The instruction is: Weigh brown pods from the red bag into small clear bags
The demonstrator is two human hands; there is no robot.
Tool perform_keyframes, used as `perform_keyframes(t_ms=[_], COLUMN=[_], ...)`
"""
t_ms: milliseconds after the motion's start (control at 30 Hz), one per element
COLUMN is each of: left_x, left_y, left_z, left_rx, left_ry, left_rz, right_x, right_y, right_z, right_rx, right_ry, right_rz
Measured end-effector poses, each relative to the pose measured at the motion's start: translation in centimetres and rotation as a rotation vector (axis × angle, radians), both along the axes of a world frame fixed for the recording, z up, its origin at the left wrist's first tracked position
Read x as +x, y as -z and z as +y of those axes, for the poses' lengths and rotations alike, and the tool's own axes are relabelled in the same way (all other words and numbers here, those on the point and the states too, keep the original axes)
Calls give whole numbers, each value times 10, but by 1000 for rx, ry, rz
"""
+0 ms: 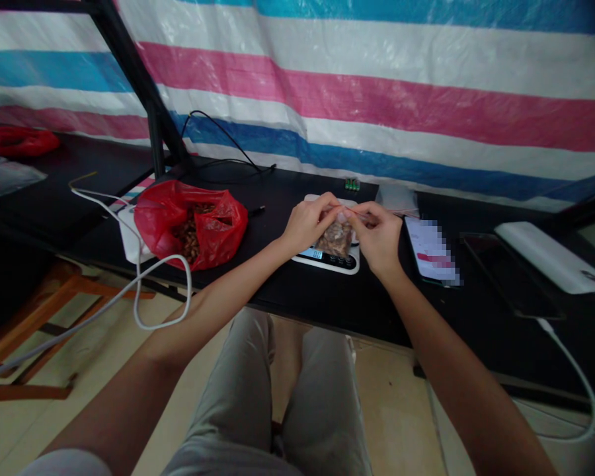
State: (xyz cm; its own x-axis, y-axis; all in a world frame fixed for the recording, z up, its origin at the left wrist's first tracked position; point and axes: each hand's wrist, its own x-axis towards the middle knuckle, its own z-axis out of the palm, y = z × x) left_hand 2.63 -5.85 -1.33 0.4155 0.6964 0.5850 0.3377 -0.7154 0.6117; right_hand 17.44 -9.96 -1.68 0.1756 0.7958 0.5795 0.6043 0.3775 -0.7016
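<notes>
Both hands pinch the top edge of a small clear plastic bag [335, 239] filled with brown pieces. My left hand [311, 221] grips it from the left, and my right hand [378, 238] from the right, fingertips close together. Below the bag is a white kitchen scale [347, 269] with a black panel and a lit display. Left of my left hand, a red plastic bag [223, 233] stands open, with brown pieces inside. Behind my right hand lie some clear plastic bags [397, 197].
Right of the scale lie a lit phone [429, 251], a dark phone [510, 274] and a white power bank [550, 258]. Green batteries [352, 185] sit at the back. A white cable [187, 291] crosses over my left forearm. A striped sheet [377, 99] hangs behind the black table [287, 291].
</notes>
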Motion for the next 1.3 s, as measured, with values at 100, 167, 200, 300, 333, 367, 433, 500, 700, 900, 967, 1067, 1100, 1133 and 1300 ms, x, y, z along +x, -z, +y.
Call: perform_keyframes(t_ms=[100, 167, 200, 300, 333, 367, 433, 500, 700, 900, 967, 1067, 1100, 1133, 1300], left_x=[-1, -1, -1, -1, -1, -2, -4, -7, -13, -9, -13, -29, -35, -42, -55], left_y=[-2, -2, -2, -1, -1, -1, -3, -6, -10, -4, -8, -15, -16, -16, -6], left_z=[2, 2, 2, 1, 1, 1, 2, 5, 8, 12, 17, 28, 33, 36, 43], left_rx=[15, 26, 29, 28, 28, 28, 21, 4, -46, -159, -265, -337, -316, -285, -241], left_ry=[44, 71, 76, 51, 37, 28, 25, 38, 63, 56, 32, -136, -231, -333, -491], left_rz=[43, 69, 78, 101, 105, 107, 89, 39, -145, -236, -330, -545, -604, -640, -457], right_x=[1, 1, 0, -2, -3, -4, -4, -3, 5, 3, 2, 11, 19, 31, 128], right_y=[0, 0, 1, 3, 3, 3, -1, -7, -17, -11, -12, -17, -19, -22, -36], right_z=[0, 0, -1, -1, -1, -2, -3, -4, -7, -6, -7, -6, -4, -2, 17], right_rx=[-5, 1, 2, 5, 7, 8, 8, 1, -6, 9, 35, 91, 121, 152, 198], right_ry=[0, 3, 0, -16, -16, -10, 10, 24, 2, -44, -29, 66, 115, 165, 386], right_rz=[11, 4, 0, 1, 6, 9, -7, -60, -171, -82, -30, 162, 247, 331, 439])
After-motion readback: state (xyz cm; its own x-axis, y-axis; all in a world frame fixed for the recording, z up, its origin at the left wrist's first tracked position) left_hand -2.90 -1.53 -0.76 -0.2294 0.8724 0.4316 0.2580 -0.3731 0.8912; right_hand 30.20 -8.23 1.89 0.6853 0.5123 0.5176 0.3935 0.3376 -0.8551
